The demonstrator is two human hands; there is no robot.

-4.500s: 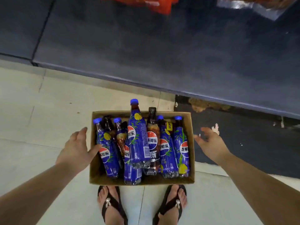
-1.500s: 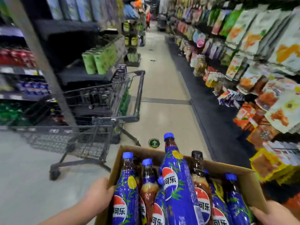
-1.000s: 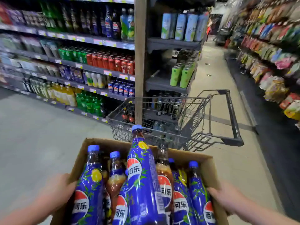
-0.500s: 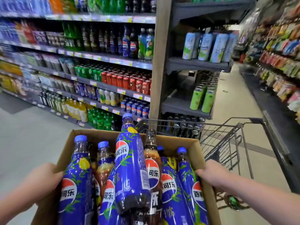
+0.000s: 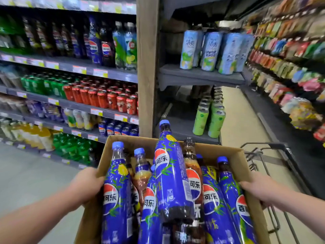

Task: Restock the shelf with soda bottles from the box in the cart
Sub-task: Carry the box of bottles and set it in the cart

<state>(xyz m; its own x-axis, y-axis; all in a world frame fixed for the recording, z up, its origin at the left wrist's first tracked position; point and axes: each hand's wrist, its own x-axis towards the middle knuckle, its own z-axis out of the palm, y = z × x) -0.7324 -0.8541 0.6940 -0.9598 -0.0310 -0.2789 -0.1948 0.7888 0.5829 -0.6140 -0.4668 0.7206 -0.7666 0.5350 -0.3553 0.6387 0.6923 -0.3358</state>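
I carry an open cardboard box (image 5: 226,153) at chest height, filled with several blue-labelled soda bottles (image 5: 171,175) with blue caps. My left hand (image 5: 86,184) grips the box's left wall and my right hand (image 5: 255,188) grips its right wall. The wire shopping cart (image 5: 274,155) stands to the right behind the box, mostly hidden by it. Ahead on the left, the drinks shelf (image 5: 84,67) holds matching blue soda bottles (image 5: 94,44) on its upper level.
Lower shelf levels carry red and green cans (image 5: 105,97) and yellow and green bottles. An end shelf (image 5: 198,76) behind a wooden post (image 5: 146,67) holds tall pale blue and green cans. Snack bags (image 5: 290,67) line the right side of the aisle.
I lifted the box off the floor, turned left from the aisle toward the drinks shelf and came closer. The cart has slid to the right behind the box.
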